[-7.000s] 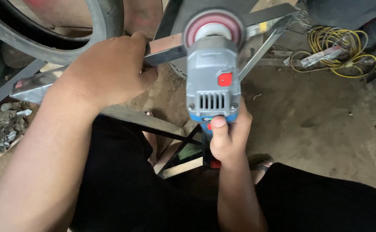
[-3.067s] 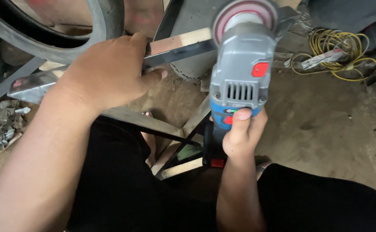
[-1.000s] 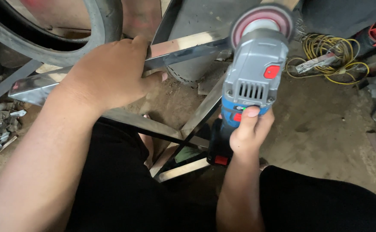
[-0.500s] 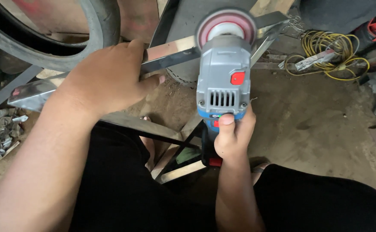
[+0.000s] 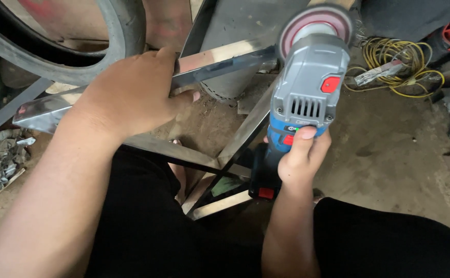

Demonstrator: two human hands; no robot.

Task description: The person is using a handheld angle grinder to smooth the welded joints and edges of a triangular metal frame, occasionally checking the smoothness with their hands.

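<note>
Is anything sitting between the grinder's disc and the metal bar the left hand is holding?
Nothing visible. The grinder, gripped by the right hand, has its disc right at the free end of the shiny metal bar. The left hand clamps the bar further along, clear of the disc.

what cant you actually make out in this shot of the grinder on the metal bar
Head view only:
- Where the disc meets the metal bar: hidden behind the grinder body.
- Disc surface: blurred.
- Bar under the left hand: covered by it.
- Grinder grip: wrapped by the right hand.
- Tyre: cut off by the top edge.
</note>
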